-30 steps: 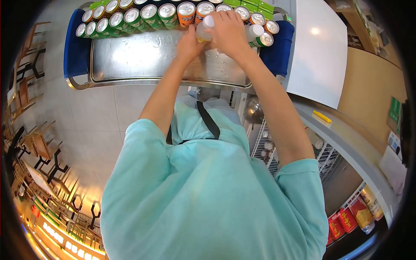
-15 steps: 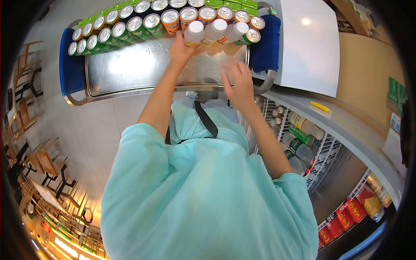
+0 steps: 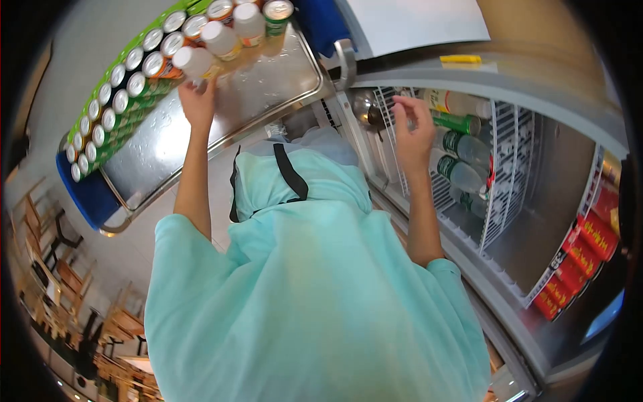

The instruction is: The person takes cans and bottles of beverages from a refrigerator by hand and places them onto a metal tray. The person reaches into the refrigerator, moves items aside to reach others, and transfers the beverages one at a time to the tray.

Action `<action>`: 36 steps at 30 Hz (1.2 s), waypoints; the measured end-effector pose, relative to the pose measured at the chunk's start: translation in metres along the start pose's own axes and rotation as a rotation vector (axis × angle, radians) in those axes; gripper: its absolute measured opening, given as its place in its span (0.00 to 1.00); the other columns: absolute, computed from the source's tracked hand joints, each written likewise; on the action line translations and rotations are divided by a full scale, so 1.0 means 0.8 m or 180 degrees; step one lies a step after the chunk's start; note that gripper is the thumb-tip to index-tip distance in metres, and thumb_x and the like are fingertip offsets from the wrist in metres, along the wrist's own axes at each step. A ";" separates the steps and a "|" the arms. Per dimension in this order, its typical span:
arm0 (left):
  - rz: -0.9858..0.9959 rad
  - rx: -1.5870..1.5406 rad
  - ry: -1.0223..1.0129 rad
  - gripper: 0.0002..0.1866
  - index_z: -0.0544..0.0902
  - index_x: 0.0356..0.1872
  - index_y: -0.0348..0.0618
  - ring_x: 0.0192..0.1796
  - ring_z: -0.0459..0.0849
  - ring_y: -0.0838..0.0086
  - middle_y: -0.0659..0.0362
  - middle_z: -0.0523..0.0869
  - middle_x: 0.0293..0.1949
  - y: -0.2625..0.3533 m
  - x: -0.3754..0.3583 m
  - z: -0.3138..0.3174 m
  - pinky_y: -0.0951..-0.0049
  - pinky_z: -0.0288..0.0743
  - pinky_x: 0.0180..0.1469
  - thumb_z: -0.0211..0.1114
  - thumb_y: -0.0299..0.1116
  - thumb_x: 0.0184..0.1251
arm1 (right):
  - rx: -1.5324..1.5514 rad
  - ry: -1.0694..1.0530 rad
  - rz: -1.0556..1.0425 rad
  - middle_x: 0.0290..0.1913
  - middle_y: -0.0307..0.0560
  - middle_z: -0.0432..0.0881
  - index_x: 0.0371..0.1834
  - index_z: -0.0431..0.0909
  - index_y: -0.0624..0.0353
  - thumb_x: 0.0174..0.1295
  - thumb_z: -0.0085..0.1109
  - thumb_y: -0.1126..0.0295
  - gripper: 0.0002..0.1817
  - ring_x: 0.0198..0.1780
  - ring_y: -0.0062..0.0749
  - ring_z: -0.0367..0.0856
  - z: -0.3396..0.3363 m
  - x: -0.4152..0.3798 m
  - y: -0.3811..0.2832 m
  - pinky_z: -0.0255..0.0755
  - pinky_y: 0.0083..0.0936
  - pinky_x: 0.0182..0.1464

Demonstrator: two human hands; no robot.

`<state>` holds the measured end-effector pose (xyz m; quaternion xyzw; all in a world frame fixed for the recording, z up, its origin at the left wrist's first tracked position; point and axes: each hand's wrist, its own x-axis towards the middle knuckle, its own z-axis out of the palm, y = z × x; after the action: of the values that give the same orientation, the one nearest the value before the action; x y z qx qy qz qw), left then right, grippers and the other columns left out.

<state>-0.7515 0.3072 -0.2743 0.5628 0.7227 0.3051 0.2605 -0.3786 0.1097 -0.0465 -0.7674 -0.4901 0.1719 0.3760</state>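
My left hand (image 3: 196, 106) is at the near side of a white-capped clear bottle (image 3: 195, 62), its fingers and thumb round the lower part. Two similar bottles, a middle one (image 3: 221, 40) and a right one (image 3: 249, 25), stand beside it on a wet metal tray (image 3: 261, 87). Rows of cans, green ones (image 3: 124, 104) and orange ones (image 3: 159, 65), line the tray's far side. My right hand (image 3: 413, 127) is raised before the open fridge, empty, with curved fingers apart. Behind it, a green bottle (image 3: 459, 122) and clear bottles (image 3: 462, 171) lie on the fridge rack.
A white wire divider (image 3: 506, 174) stands in the fridge, with red packs (image 3: 579, 258) farther right. A yellow object (image 3: 461, 59) lies on the ledge above. Blue cloth (image 3: 87, 194) covers the cart's end. Wooden chairs (image 3: 70, 278) stand at the left.
The view has turned toward the fridge, so the cart appears tilted and farther left. My right hand has moved from over the tray to the fridge opening. My left hand remains at the bottle.
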 end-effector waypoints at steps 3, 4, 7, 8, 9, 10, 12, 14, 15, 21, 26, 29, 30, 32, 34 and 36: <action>-0.0716 -0.0189 -0.0404 0.29 0.80 0.50 0.32 0.45 0.87 0.61 0.49 0.87 0.42 0.007 -0.032 -0.005 0.63 0.79 0.49 0.75 0.52 0.65 | -0.0011 0.0444 0.0027 0.42 0.46 0.84 0.47 0.85 0.63 0.69 0.60 0.78 0.07 0.42 0.30 0.84 -0.042 -0.002 -0.008 0.77 0.26 0.48; -0.0870 -0.0265 -0.0539 0.27 0.81 0.48 0.33 0.43 0.87 0.63 0.50 0.87 0.40 0.012 -0.040 -0.006 0.64 0.80 0.47 0.73 0.51 0.67 | -0.0016 0.0592 0.0029 0.43 0.45 0.84 0.47 0.85 0.63 0.69 0.61 0.78 0.07 0.42 0.30 0.84 -0.055 -0.004 -0.009 0.77 0.26 0.48; -0.0673 -0.0670 -0.1203 0.23 0.83 0.46 0.34 0.39 0.87 0.70 0.53 0.88 0.37 0.054 -0.075 0.004 0.68 0.80 0.42 0.70 0.49 0.72 | 0.0080 0.0973 -0.0031 0.45 0.46 0.84 0.48 0.84 0.65 0.70 0.60 0.79 0.07 0.43 0.27 0.85 -0.096 -0.008 -0.014 0.78 0.23 0.48; -0.0477 -0.0764 -0.1476 0.18 0.83 0.48 0.36 0.38 0.86 0.75 0.54 0.88 0.39 0.073 -0.086 0.010 0.71 0.80 0.39 0.67 0.44 0.75 | 0.0126 0.1109 -0.0045 0.45 0.46 0.84 0.49 0.83 0.65 0.71 0.60 0.80 0.07 0.43 0.27 0.85 -0.109 -0.008 -0.015 0.78 0.23 0.48; -0.0220 -0.1028 -0.1729 0.16 0.83 0.49 0.37 0.38 0.86 0.75 0.55 0.88 0.39 0.096 -0.095 0.016 0.72 0.79 0.40 0.66 0.42 0.76 | 0.0087 0.1220 -0.0045 0.46 0.46 0.84 0.51 0.83 0.66 0.73 0.59 0.79 0.08 0.42 0.26 0.86 -0.125 -0.008 -0.010 0.78 0.22 0.47; 0.0040 -0.1296 -0.1978 0.14 0.84 0.50 0.38 0.39 0.86 0.76 0.56 0.88 0.39 0.122 -0.103 0.020 0.72 0.79 0.41 0.65 0.39 0.77 | 0.0203 0.1370 -0.0040 0.47 0.46 0.84 0.51 0.83 0.66 0.73 0.59 0.79 0.07 0.43 0.26 0.86 -0.138 -0.006 -0.011 0.78 0.22 0.46; 0.0422 -0.1398 -0.2371 0.12 0.84 0.51 0.38 0.39 0.85 0.77 0.57 0.88 0.39 0.184 -0.115 0.027 0.74 0.78 0.42 0.65 0.37 0.77 | 0.0415 0.1681 -0.0071 0.47 0.45 0.84 0.51 0.83 0.65 0.74 0.59 0.78 0.07 0.43 0.25 0.87 -0.167 0.001 -0.017 0.79 0.22 0.46; 0.0750 -0.1561 -0.2718 0.11 0.84 0.50 0.39 0.39 0.84 0.78 0.59 0.88 0.39 0.256 -0.129 0.028 0.75 0.77 0.43 0.64 0.36 0.77 | 0.0438 0.1855 0.0045 0.47 0.45 0.85 0.51 0.83 0.65 0.74 0.61 0.75 0.07 0.44 0.25 0.87 -0.193 0.006 -0.020 0.78 0.21 0.48; 0.0879 -0.1662 -0.2876 0.11 0.84 0.50 0.39 0.39 0.83 0.79 0.60 0.88 0.39 0.292 -0.139 0.026 0.75 0.76 0.43 0.64 0.35 0.77 | 0.0367 0.1905 0.0090 0.47 0.45 0.85 0.51 0.83 0.65 0.74 0.61 0.75 0.08 0.44 0.25 0.87 -0.206 0.009 -0.019 0.78 0.21 0.49; 0.2065 -0.1954 -0.3537 0.10 0.83 0.52 0.38 0.41 0.81 0.80 0.62 0.87 0.43 0.468 -0.205 0.014 0.77 0.75 0.46 0.63 0.31 0.78 | 0.0656 0.1920 -0.0107 0.44 0.45 0.85 0.58 0.79 0.64 0.73 0.62 0.73 0.13 0.45 0.25 0.86 -0.286 0.045 0.025 0.77 0.19 0.49; 0.2850 -0.2601 -0.3742 0.10 0.82 0.53 0.41 0.49 0.85 0.69 0.55 0.85 0.48 0.567 -0.280 0.040 0.70 0.77 0.50 0.63 0.28 0.75 | -0.0022 0.2045 0.0233 0.56 0.53 0.84 0.62 0.77 0.69 0.70 0.65 0.66 0.23 0.54 0.32 0.83 -0.350 0.100 0.070 0.78 0.29 0.55; 0.3206 -0.2711 -0.3455 0.13 0.80 0.55 0.42 0.50 0.86 0.63 0.53 0.84 0.50 0.617 -0.316 0.077 0.64 0.79 0.52 0.65 0.28 0.73 | -0.0923 0.1942 0.0070 0.56 0.53 0.85 0.62 0.77 0.69 0.71 0.64 0.62 0.24 0.55 0.36 0.83 -0.389 0.146 0.136 0.74 0.33 0.59; 0.3304 -0.2652 -0.3264 0.14 0.80 0.56 0.42 0.50 0.86 0.62 0.53 0.84 0.51 0.633 -0.323 0.090 0.63 0.79 0.52 0.65 0.29 0.72 | -0.1168 0.2011 -0.0155 0.56 0.53 0.85 0.61 0.78 0.67 0.71 0.63 0.60 0.24 0.55 0.38 0.82 -0.401 0.161 0.170 0.73 0.35 0.59; 0.3472 -0.2530 -0.2888 0.16 0.78 0.58 0.43 0.50 0.86 0.59 0.52 0.83 0.53 0.662 -0.333 0.119 0.61 0.80 0.53 0.67 0.30 0.71 | -0.1546 0.2097 -0.0395 0.56 0.55 0.84 0.61 0.78 0.66 0.72 0.61 0.58 0.23 0.55 0.42 0.81 -0.424 0.186 0.227 0.72 0.39 0.59; 0.3240 -0.2545 -0.2774 0.18 0.78 0.58 0.43 0.51 0.86 0.58 0.52 0.84 0.53 0.685 -0.340 0.150 0.60 0.80 0.53 0.67 0.32 0.71 | -0.1804 0.2115 -0.0436 0.57 0.59 0.83 0.61 0.77 0.66 0.73 0.59 0.59 0.23 0.56 0.47 0.80 -0.446 0.205 0.270 0.72 0.43 0.58; 0.3103 -0.2481 -0.2639 0.19 0.77 0.59 0.43 0.51 0.86 0.57 0.51 0.84 0.53 0.698 -0.339 0.175 0.59 0.80 0.54 0.68 0.34 0.70 | -0.2296 0.1965 -0.0297 0.60 0.62 0.81 0.62 0.77 0.66 0.74 0.58 0.58 0.23 0.59 0.54 0.79 -0.464 0.218 0.269 0.73 0.46 0.59</action>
<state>-0.2228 0.1652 0.0499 0.7550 0.0735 0.3828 0.5273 0.0705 0.0611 0.0553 -0.8413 -0.4178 -0.2623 0.2210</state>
